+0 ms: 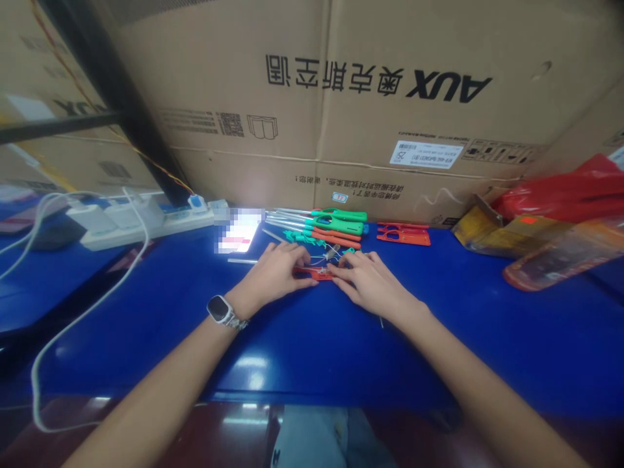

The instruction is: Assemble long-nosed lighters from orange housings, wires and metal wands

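A red lighter casing (322,275) lies on the blue table between my two hands, with small pale parts and thin wires around it. My left hand (275,276) is closed on its left part, thumb in front and fingers behind. At the right end, the fingertips of my right hand (373,283) are pinched on the casing; small parts under them are partly hidden. A metal tube (241,261) sticks out to the left of my left hand. Just behind lie small green trigger pieces (305,238) and several stick lighters with green (341,225) and orange-red handles (336,236).
Red casing halves (404,234) lie back right. Farther right are an open carton (480,224), a red bag (550,192) and a clear plastic container (560,257). A lit phone (241,229) and a power strip (156,224) with white cables stand left. A large cardboard box (341,130) walls the back.
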The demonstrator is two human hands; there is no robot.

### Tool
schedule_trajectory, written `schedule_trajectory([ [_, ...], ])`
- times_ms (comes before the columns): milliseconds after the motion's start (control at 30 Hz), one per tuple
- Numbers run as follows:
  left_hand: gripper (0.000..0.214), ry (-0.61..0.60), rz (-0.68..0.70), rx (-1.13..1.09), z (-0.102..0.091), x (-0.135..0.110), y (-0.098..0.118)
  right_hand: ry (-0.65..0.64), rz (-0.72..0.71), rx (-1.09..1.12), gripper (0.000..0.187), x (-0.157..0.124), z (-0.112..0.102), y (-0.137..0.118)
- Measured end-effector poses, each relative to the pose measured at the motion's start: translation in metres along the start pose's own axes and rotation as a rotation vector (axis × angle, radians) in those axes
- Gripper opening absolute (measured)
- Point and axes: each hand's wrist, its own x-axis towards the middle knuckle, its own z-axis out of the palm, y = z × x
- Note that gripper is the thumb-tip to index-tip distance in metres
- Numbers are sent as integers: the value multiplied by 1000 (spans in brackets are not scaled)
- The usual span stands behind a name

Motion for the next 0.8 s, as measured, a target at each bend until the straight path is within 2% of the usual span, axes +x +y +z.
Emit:
schedule_trajectory([
  [233, 33, -36, -8, -191, 2, 0, -4, -14, 16, 51, 34, 1, 2, -2],
  [400, 8, -11, 75, -313, 4, 1, -7, 6, 32, 67, 35, 2, 6, -2],
  [600, 14, -14, 105, -242, 6, 5, -16, 25, 46, 79, 33, 2, 6, -5],
  [800, 22, -12, 174, -141, 9, 0, -13, 29, 61, 15, 33, 2, 6, -11],
])
